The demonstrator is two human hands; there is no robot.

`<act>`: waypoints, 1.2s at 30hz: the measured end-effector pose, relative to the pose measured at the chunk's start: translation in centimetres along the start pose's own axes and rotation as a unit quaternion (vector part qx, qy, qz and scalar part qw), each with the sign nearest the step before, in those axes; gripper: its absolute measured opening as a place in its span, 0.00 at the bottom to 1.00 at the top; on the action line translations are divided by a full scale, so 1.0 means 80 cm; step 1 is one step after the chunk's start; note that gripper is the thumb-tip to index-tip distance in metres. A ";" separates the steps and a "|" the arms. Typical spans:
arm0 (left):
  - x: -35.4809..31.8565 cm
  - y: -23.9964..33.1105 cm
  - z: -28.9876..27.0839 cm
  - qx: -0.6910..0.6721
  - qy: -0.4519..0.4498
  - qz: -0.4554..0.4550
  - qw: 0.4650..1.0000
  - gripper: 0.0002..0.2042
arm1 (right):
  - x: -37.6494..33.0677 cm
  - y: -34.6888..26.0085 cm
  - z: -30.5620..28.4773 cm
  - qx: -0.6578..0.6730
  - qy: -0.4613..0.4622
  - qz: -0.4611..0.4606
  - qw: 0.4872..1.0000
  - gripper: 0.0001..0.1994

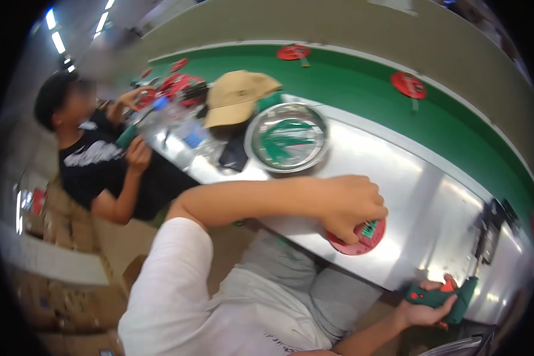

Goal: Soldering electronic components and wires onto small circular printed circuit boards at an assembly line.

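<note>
While the red round part (357, 238) lies flat near the front edge of the shiny metal table (421, 196), the left hand (349, 204) presses down on it with fingers curled over its top, covering most of it. Lower right, below the table's edge, the right hand (426, 305) is closed around a green power tool (442, 295) with an orange trigger. Farther back on the table sit a metal bowl (286, 137) holding green pieces and a tan cap (237, 95). Beyond runs a green conveyor belt (362, 89) carrying more red parts. Another person in a black shirt (95, 157) works at left.
</note>
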State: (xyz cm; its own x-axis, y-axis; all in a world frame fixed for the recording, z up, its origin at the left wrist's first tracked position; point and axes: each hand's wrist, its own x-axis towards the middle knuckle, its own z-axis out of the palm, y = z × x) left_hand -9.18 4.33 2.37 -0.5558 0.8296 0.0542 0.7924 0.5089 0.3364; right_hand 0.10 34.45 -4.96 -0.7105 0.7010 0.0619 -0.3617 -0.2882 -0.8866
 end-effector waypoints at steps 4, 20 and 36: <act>0.089 -0.049 -0.013 0.018 -0.017 0.040 0.999 0.20 | -0.009 -0.003 0.014 0.027 0.025 -0.022 0.999 0.24; 0.354 -0.333 -0.051 0.049 0.288 -0.523 0.800 0.24 | -0.013 0.003 0.017 -0.023 0.046 -0.049 0.997 0.22; 0.127 -0.163 -0.160 -0.070 0.246 -0.135 0.957 0.14 | -0.006 -0.005 0.014 -0.046 0.003 -0.020 0.999 0.23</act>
State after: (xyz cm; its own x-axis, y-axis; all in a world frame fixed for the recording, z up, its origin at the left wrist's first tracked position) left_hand -28.38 3.22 10.59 -0.8140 0.4460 0.3720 0.5808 0.6249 0.5217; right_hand -0.12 33.50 -4.13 -0.6933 0.7143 0.0953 -0.3327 -0.2000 -0.9216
